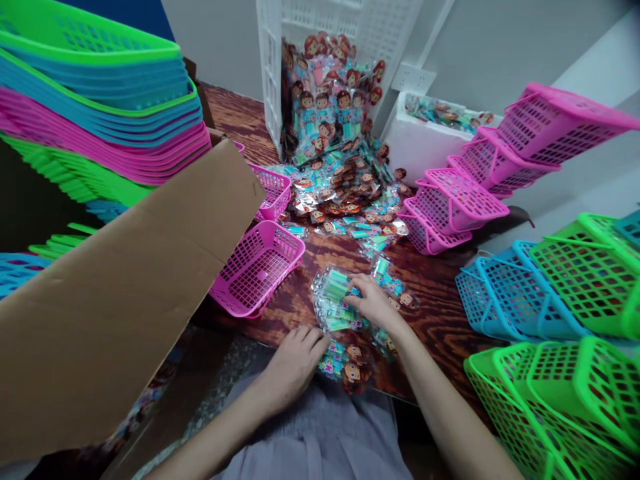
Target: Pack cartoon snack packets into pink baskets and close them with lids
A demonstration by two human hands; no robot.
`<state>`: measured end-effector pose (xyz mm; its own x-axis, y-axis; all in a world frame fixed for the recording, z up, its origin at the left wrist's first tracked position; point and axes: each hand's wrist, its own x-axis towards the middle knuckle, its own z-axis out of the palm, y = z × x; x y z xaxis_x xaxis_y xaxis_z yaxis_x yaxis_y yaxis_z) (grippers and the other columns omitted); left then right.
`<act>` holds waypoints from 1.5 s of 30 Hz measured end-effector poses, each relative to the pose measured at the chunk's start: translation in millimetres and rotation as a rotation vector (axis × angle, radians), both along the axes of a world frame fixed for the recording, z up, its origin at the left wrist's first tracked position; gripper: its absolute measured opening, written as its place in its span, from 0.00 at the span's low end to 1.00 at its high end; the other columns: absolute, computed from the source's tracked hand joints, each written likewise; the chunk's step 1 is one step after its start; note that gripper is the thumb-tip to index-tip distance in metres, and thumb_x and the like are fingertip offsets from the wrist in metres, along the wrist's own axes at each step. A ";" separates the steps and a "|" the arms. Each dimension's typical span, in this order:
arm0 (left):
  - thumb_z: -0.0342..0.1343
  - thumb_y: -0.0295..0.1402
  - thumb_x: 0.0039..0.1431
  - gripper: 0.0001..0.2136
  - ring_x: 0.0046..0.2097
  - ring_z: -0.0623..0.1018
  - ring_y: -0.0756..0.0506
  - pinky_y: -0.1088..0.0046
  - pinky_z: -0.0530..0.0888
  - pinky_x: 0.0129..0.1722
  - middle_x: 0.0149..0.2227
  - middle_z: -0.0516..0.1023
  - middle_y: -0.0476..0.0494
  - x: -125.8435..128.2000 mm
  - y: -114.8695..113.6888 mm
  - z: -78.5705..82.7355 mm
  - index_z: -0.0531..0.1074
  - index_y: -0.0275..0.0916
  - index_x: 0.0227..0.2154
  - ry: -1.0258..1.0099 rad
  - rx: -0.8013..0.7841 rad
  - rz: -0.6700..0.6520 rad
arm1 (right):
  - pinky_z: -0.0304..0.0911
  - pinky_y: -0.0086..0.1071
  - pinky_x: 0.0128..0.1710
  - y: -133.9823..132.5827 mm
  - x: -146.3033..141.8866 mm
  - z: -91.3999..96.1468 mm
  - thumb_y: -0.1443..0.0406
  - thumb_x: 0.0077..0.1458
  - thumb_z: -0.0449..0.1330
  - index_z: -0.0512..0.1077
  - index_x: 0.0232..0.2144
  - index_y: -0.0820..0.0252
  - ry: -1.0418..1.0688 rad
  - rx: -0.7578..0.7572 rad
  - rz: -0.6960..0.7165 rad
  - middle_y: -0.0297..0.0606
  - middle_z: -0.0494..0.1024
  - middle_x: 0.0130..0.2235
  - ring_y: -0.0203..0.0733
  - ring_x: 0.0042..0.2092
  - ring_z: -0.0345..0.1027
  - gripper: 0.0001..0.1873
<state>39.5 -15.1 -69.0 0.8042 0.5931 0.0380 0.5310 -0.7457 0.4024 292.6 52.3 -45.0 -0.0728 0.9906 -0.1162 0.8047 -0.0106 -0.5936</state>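
Small clear packets with cartoon figures lie in a fanned row [333, 300] on the wood-grain table. My right hand [373, 303] reaches onto that row, fingers bent and closed at the edge of a packet with a pale green part. Near the front edge of the table, my left hand [295, 363] is closed, its thumb over the end of a few packets [345, 367] with brown-haired figures. Its fingertips are partly hidden. More loose packets [395, 287] lie just beyond my right hand. A pink basket [257, 267] stands left of the row.
A white crate [273, 80] on its side spills a big heap of packets [345, 180]. Pink baskets [460, 200], blue baskets [515, 287] and green baskets [555, 400] stand at right. A cardboard flap [135, 287] and stacked baskets [100, 100] fill the left. Behind is a white box [425, 143].
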 end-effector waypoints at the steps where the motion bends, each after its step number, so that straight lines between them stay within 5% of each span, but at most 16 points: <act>1: 0.48 0.23 0.63 0.21 0.50 0.67 0.39 0.59 0.68 0.51 0.51 0.70 0.39 0.3 -0.6 -0.1 0.62 0.38 0.59 -0.004 0.001 0.005 | 0.56 0.36 0.52 3.7 -3.6 -0.6 0.68 0.50 0.63 0.71 0.32 0.58 -0.086 -0.016 -0.006 0.38 0.74 0.48 0.44 0.52 0.63 0.05; 7: 0.47 0.22 0.64 0.21 0.50 0.67 0.40 0.61 0.69 0.51 0.51 0.70 0.40 0.7 -6.1 -3.0 0.62 0.40 0.59 -0.056 -0.022 0.045 | 0.55 0.39 0.50 24.0 -11.6 3.9 0.64 0.53 0.65 0.74 0.37 0.60 -0.355 -0.149 -0.030 0.43 0.73 0.44 0.50 0.51 0.64 0.08; 13: 0.48 0.22 0.63 0.21 0.51 0.67 0.40 0.61 0.68 0.53 0.52 0.69 0.40 0.0 -6.5 -2.4 0.63 0.39 0.58 -0.081 -0.041 0.058 | 0.57 0.35 0.46 36.6 -3.3 2.8 0.61 0.46 0.69 0.70 0.50 0.57 -0.360 -0.219 -0.050 0.41 0.73 0.48 0.48 0.50 0.65 0.27; 18: 0.48 0.21 0.62 0.22 0.52 0.66 0.40 0.61 0.68 0.53 0.52 0.69 0.39 -0.1 -7.4 -4.7 0.62 0.39 0.58 -0.104 -0.030 0.059 | 0.57 0.29 0.35 52.8 0.3 2.0 0.61 0.40 0.73 0.73 0.35 0.59 -0.337 -0.315 -0.035 0.32 0.75 0.34 0.41 0.37 0.68 0.19; 21: 0.49 0.21 0.61 0.23 0.52 0.66 0.40 0.60 0.68 0.54 0.52 0.69 0.39 0.3 -8.3 -6.8 0.62 0.40 0.59 -0.112 -0.034 0.065 | 0.56 0.30 0.35 53.0 -2.2 5.8 0.62 0.39 0.73 0.71 0.29 0.58 -0.350 -0.288 -0.020 0.32 0.74 0.32 0.42 0.38 0.67 0.16; 25: 0.50 0.20 0.59 0.24 0.53 0.66 0.40 0.60 0.68 0.55 0.53 0.69 0.40 -0.1 -9.0 -6.0 0.62 0.41 0.59 -0.134 -0.054 0.076 | 0.55 0.31 0.40 31.9 -8.1 16.1 0.65 0.46 0.67 0.69 0.32 0.58 -0.380 -0.135 -0.012 0.37 0.72 0.40 0.44 0.45 0.65 0.12; 28: 0.49 0.20 0.60 0.24 0.53 0.66 0.40 0.60 0.68 0.54 0.53 0.69 0.40 -0.9 -8.5 -3.8 0.62 0.41 0.59 -0.142 -0.059 0.079 | 0.56 0.34 0.41 2.2 -14.5 25.8 0.70 0.51 0.59 0.68 0.34 0.58 -0.407 0.020 0.011 0.35 0.72 0.34 0.44 0.40 0.66 0.06; 32: 0.48 0.20 0.61 0.24 0.52 0.67 0.40 0.60 0.70 0.52 0.52 0.70 0.40 -1.3 -7.8 -2.3 0.64 0.43 0.59 -0.153 -0.045 0.087 | 0.60 0.38 0.46 -39.3 -27.4 28.9 0.74 0.52 0.55 0.64 0.52 0.61 -0.335 0.133 0.044 0.43 0.76 0.43 0.48 0.46 0.69 0.23; 36: 0.49 0.20 0.59 0.23 0.53 0.67 0.39 0.57 0.70 0.53 0.52 0.68 0.38 -0.8 -9.3 -2.8 0.67 0.42 0.56 -0.164 0.004 0.118 | 0.61 0.41 0.54 -68.2 -38.6 15.7 0.75 0.52 0.57 0.59 0.60 0.59 -0.223 0.074 0.159 0.47 0.72 0.55 0.49 0.57 0.65 0.33; 45: 0.50 0.19 0.57 0.23 0.55 0.68 0.38 0.55 0.69 0.57 0.52 0.71 0.38 -3.8 -12.1 -6.5 0.65 0.38 0.56 -0.193 0.017 0.102 | 0.63 0.41 0.50 -97.8 -38.7 28.0 0.72 0.59 0.57 0.70 0.47 0.57 -0.184 -0.057 0.182 0.41 0.76 0.46 0.48 0.50 0.69 0.14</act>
<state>35.7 -27.3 -75.5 0.7169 0.6689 0.1967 0.5182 -0.6999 0.4916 253.9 -45.6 -16.9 -0.2216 0.9547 -0.1989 0.8907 0.1151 -0.4399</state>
